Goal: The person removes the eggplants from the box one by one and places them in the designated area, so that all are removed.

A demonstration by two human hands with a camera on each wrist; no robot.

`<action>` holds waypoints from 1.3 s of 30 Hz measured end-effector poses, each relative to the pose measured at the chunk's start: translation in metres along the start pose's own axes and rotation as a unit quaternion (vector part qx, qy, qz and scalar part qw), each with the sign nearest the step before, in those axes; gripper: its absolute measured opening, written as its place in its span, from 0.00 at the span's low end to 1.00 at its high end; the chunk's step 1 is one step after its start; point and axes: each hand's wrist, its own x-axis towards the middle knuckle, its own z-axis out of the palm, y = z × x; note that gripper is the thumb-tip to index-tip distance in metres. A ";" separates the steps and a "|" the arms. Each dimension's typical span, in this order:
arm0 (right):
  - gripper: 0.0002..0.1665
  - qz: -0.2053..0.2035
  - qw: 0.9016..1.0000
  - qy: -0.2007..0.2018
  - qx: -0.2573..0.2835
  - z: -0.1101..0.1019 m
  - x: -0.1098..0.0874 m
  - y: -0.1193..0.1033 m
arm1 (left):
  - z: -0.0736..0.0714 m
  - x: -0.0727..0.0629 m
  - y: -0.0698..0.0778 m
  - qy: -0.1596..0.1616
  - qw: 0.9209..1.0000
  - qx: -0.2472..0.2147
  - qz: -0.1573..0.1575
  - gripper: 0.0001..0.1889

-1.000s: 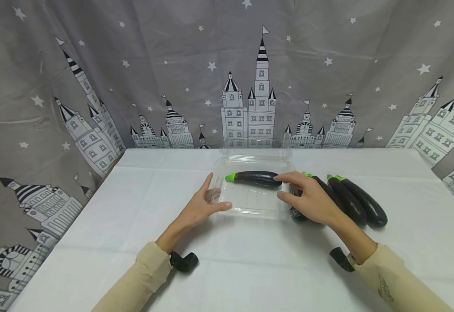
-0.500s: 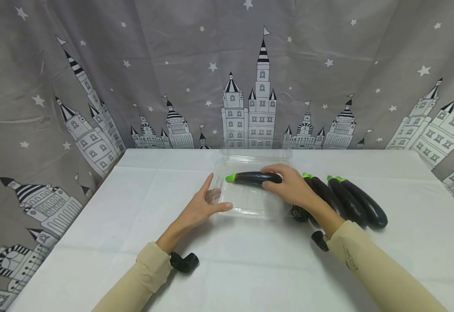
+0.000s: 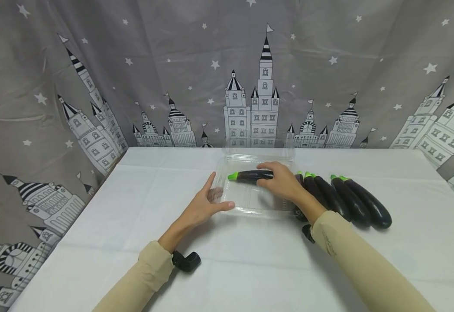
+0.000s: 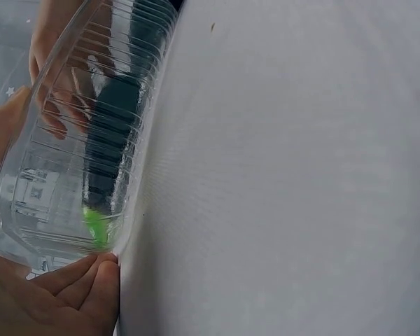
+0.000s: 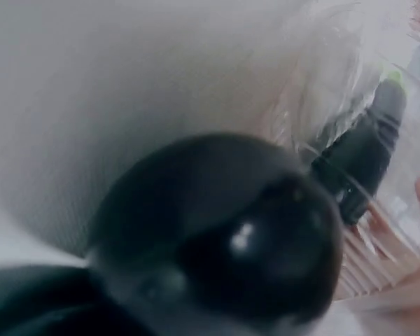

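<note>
A clear plastic container (image 3: 246, 197) stands mid-table with its lid (image 3: 258, 145) raised at the back. Inside it lies a dark eggplant (image 3: 248, 175) with a green stem end pointing left. My right hand (image 3: 279, 180) grips the eggplant's right half, fingers on the far side and thumb on the near side, covering its blunt end. My left hand (image 3: 201, 208) rests against the container's left end with thumb and index finger stretched out. In the left wrist view, the thumb touches the rim and other fingertips (image 4: 101, 280) touch the lower edge.
Several more eggplants (image 3: 351, 203) lie side by side on the white tablecloth (image 3: 250, 268), right of the container. One eggplant's rounded end (image 5: 217, 224) fills much of the right wrist view. A grey curtain (image 3: 172, 43) printed with castles hangs behind the table.
My right hand has moved left from the eggplant's blunt end to farther along its body and now grips it. My left hand and the container have stayed put.
</note>
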 end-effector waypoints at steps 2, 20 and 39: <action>0.29 0.008 1.000 -0.006 -0.002 0.001 0.001 0.000 | 0.000 0.001 0.000 -0.001 1.000 -0.003 0.001 0.60; 0.25 -0.016 0.996 -0.087 0.009 0.007 0.001 -0.002 | -0.001 0.001 0.001 -0.003 1.000 -0.012 0.007 0.60; 0.31 -0.025 0.989 -0.142 0.041 0.016 -0.002 -0.002 | 0.000 0.001 0.000 -0.009 1.000 -0.002 0.011 0.60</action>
